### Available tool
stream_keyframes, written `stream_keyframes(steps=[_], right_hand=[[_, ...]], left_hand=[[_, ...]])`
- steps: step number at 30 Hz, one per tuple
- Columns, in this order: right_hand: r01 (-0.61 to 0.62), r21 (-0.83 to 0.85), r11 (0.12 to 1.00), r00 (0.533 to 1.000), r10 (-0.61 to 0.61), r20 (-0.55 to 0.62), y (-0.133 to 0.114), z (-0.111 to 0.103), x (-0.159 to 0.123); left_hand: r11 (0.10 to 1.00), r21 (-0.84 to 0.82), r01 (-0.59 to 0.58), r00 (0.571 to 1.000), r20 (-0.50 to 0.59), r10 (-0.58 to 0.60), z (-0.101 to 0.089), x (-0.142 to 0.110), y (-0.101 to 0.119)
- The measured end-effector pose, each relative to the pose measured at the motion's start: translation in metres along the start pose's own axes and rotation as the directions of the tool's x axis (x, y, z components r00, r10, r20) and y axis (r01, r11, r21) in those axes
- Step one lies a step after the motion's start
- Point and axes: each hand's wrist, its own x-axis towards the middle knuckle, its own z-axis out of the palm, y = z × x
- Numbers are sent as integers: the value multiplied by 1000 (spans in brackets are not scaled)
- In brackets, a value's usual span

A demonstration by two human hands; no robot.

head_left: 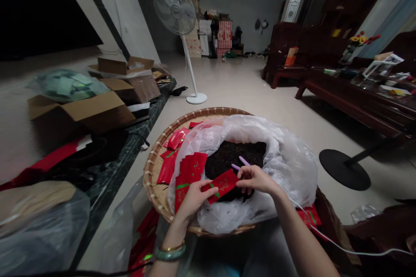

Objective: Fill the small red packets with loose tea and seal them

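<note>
A small red packet (222, 185) is held between both hands above an open clear plastic bag (286, 160) full of dark loose leaves (234, 156). My left hand (191, 199) pinches the packet's left end. My right hand (255, 178) grips its right end and also holds a purple-handled tool (240, 163) whose ends stick out above the fingers. The bag rests in a round woven bamboo tray (156, 169). More red packets (188, 171) lie in a stack on the bag's left flap and loose red packets (173, 140) lie on the tray.
A dark counter at the left carries open cardboard boxes (81, 110) and plastic bags. A standing fan (177, 13) is on the floor behind the tray. A black round stand base (344, 169) and a dark wooden table (357, 95) are at right. A white cable (341, 249) runs under my right forearm.
</note>
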Motion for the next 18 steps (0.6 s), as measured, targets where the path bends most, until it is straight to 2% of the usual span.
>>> stream_keyframes(steps=[3,5,8,11,14,18], right_hand=[[-4,54,999,995,9,-99,7,-1,4],[12,5,1000,996,-11,-94,10,2,5],[117,-109,987,989,-126,-80,11,12,6],[183,-148,972,952,-212,-219,12,24,10],[143,-143,979,931,-182,-317,16,35,15],[95,-94,991,949,-119,-292,15,41,16]], left_hand=[[994,-104,-15,994,-112,3,-7,2,-2],[982,-184,-35,989,-146,8,-6,3,-4],[970,-242,-31,996,-90,9,1,2,-5],[975,-222,-4,1000,7,6,13,-1,-2],[983,-181,-22,998,60,33,22,-3,7],[990,-114,-81,996,-38,77,26,-1,17]])
